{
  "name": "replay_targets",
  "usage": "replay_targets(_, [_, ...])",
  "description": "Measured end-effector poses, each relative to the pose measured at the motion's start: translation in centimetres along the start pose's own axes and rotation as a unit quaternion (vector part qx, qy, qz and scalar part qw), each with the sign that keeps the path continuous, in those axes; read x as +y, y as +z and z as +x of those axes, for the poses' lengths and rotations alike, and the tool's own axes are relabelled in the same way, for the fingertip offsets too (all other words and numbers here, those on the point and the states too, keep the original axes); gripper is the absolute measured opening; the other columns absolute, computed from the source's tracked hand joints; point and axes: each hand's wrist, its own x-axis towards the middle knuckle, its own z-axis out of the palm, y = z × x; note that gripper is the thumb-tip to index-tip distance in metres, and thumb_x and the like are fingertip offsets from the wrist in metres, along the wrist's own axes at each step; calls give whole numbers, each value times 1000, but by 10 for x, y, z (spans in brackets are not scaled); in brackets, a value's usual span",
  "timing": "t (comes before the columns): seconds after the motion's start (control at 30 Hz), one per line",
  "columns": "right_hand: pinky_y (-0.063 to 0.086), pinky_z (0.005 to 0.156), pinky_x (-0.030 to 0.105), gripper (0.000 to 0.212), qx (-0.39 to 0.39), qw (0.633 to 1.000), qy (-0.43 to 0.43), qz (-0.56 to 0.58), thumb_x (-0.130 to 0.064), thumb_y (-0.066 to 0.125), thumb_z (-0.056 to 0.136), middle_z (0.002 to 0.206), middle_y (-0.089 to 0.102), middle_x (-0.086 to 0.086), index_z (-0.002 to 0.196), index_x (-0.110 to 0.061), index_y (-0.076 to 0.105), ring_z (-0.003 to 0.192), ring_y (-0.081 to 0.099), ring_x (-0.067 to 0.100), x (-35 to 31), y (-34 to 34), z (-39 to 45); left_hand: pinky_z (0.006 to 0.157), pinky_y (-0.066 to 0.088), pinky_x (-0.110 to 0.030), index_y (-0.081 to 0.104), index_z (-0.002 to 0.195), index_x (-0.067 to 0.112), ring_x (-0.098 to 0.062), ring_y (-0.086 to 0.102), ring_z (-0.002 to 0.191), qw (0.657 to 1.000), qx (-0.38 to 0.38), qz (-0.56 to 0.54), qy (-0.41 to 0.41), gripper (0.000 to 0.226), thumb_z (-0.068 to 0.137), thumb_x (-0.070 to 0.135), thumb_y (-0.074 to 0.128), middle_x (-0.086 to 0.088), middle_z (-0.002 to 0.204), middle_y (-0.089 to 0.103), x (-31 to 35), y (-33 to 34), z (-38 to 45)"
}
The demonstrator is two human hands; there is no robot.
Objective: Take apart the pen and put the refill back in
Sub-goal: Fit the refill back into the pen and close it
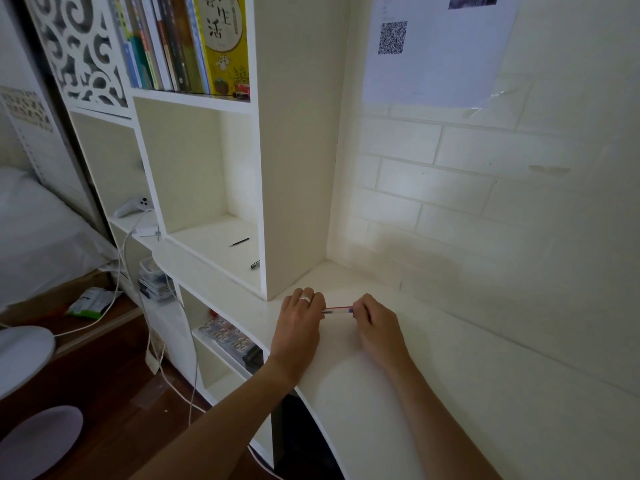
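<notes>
Far left of the hands, a bed (31,230) lies beside a white bookcase (294,168). Two round stools (24,355) stand on the dark floor below it, and a white cable (121,271) trails down from a shelf where a white controller (133,206) rests. Books (187,43) fill the top compartment, well above the hands. In the open compartment up and left of the left hand, a thin dark refill (239,242) lies flat, and a small dark pen part (255,265) sits at the compartment's right edge, nearer the hand.

The left hand (299,327), with a ring (305,299) on one finger, rests on the white desk (485,393) just below the bookcase's corner. Its fingers are curled and pinch the left end of the pen (337,311). The pen runs level between the two hands, just above the desk; its barrel looks clear with a red streak and a blue bit near the right end. Whether it touches the desk cannot be told.

The right hand (379,327) is just right of the left, fingers curled closed on the pen's right end. Both forearms reach in from the bottom edge.

Up and right of the right hand, a sheet (440,64) with a QR code (392,37) is taped to the brick-patterned wall (519,202).
</notes>
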Motion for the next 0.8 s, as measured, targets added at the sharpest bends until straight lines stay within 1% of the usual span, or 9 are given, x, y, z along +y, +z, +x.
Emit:
replay_targets(0.13, [37,56,31,45,21,999,33,17,-36,44,103,56,54,1,68,-9,55,52,47,14,0,1,-1,71,41,-33,55,82,13,-23,45,77,1000,-1,-5,2,28,73,-7,73,-5,82,56,-1,2,0])
replay_targets(0.2, [38,56,29,38,28,999,36,24,-35,45,101,63,57,1,72,-12,55,57,50,14,-2,2,0,72,41,-33,55,82,13,-22,45,77,1000,2,-4,-2,27,74,-6,72,-5,82,56,-1,1,-1])
replay_targets(0.3, [36,55,23,21,17,1000,17,17,-23,50,98,70,59,-2,79,-17,56,59,49,11,-3,0,0,71,41,-33,55,81,13,-22,46,77,1000,2,-2,-1,28,72,-7,73,-5,82,57,0,1,-1])
replay_targets(0.37, [37,55,25,27,8,1000,11,3,-24,49,100,67,59,0,77,-15,58,56,49,12,0,0,0,71,39,-31,55,82,13,-22,46,77,1000,1,2,6,30,70,-8,74,-5,83,57,0,1,0])
replay_targets(0.5, [40,55,29,44,25,999,31,-2,-38,47,102,60,62,1,67,-15,60,54,55,15,1,3,-1,72,39,-30,55,82,14,-21,46,77,1000,1,0,12,30,72,-7,74,-4,83,57,0,1,-1])
replay_targets(0.57, [38,54,26,38,31,999,35,6,-37,48,101,63,60,0,71,-16,58,56,53,14,-3,2,0,72,41,-31,55,82,13,-22,47,77,1000,4,-4,6,29,72,-7,73,-5,83,58,1,0,-1])
replay_targets(0.67, [33,54,20,21,14,1000,19,4,-24,51,99,67,56,-4,79,-17,56,58,48,10,-4,0,0,72,40,-31,55,81,14,-22,46,77,1000,0,-2,2,29,72,-7,73,-4,83,57,0,0,-1])
replay_targets(0.73, [33,53,21,27,4,1000,6,5,-23,49,100,61,52,-5,73,-20,53,53,45,8,-1,0,-1,71,39,-31,54,81,14,-21,45,77,1000,-5,-3,7,30,72,-7,73,-3,83,56,-1,2,-1])
replay_targets(0.8, [33,52,24,37,10,1000,10,-1,-29,47,102,54,49,-5,65,-22,51,49,44,8,1,1,-2,71,39,-30,54,82,15,-20,45,77,1000,-8,-7,11,30,72,-7,73,-2,83,56,-1,2,-1])
